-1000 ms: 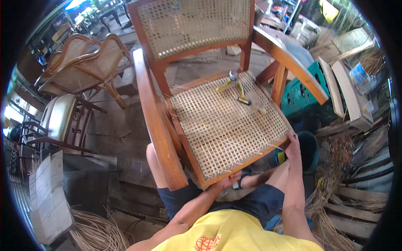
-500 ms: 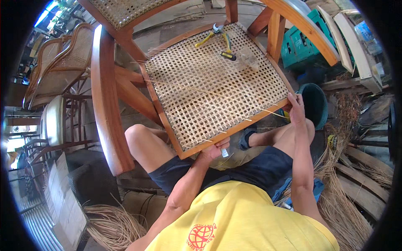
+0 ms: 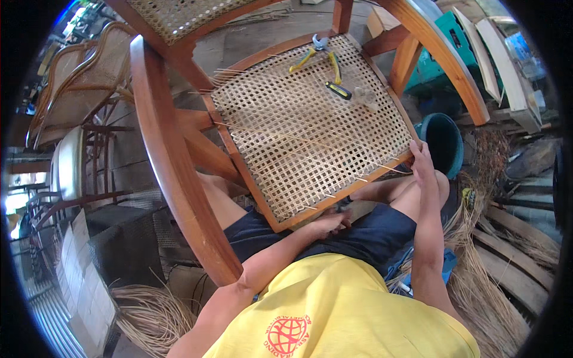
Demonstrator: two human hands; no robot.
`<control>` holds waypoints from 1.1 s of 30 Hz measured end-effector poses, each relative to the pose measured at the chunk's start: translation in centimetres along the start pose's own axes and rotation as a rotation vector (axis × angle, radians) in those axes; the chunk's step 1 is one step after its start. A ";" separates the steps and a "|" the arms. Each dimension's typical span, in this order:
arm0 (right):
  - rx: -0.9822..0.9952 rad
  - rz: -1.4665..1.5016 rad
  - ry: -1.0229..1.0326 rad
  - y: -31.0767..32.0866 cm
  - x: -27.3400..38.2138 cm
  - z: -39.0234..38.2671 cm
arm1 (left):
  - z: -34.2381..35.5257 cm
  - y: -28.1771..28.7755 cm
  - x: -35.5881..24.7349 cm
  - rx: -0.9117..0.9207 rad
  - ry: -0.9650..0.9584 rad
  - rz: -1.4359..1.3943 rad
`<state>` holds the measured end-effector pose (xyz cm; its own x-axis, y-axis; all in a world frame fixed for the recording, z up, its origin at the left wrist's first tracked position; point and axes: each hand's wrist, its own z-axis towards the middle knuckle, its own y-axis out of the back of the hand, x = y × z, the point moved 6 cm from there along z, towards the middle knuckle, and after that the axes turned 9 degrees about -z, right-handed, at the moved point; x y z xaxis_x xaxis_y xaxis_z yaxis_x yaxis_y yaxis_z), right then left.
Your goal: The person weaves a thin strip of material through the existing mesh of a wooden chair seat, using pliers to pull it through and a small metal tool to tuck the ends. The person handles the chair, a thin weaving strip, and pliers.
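Two hands at the near side of the cane armchair (image 3: pixel 310 140), which sits right in front of you. Your right hand (image 3: pixel 422 162) has its grip closed on the near right corner of the seat frame (image 3: pixel 346 191), probably to steady it. Left hand (image 3: pixel 330 223) is just below the near rail, fingers partly hidden; can't tell if that grip holds anything. Likely placed there for access to the underside.

Yellow-handled pliers (image 3: pixel 311 56) lie spread on the far part of the seat, small yellow-and-black tool (image 3: pixel 338 90) just nearer; presumably parked within reach, away from the loose cane ends (image 3: pixel 222 76) at left.
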<state>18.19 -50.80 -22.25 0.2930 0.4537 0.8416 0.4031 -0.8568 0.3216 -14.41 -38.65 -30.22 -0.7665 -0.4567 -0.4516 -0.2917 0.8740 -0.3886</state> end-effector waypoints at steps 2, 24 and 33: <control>0.024 0.019 -0.031 -0.2 0.3 0.1 | -1.9 -1.5 -2.6 0.125 -0.080 0.099; -0.087 -0.921 0.992 -24.1 11.9 -16.2 | -19.9 11.5 -10.5 -0.425 -0.686 -0.186; 0.456 -0.346 0.777 -23.0 12.6 -11.5 | -19.1 14.7 -15.7 -0.630 -0.818 0.311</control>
<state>2.63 -28.15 -14.03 -0.4945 0.2341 0.8370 0.7055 -0.4544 0.5439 -17.56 -15.42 -13.53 -0.3110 0.0319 -0.9499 -0.5713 0.7924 0.2136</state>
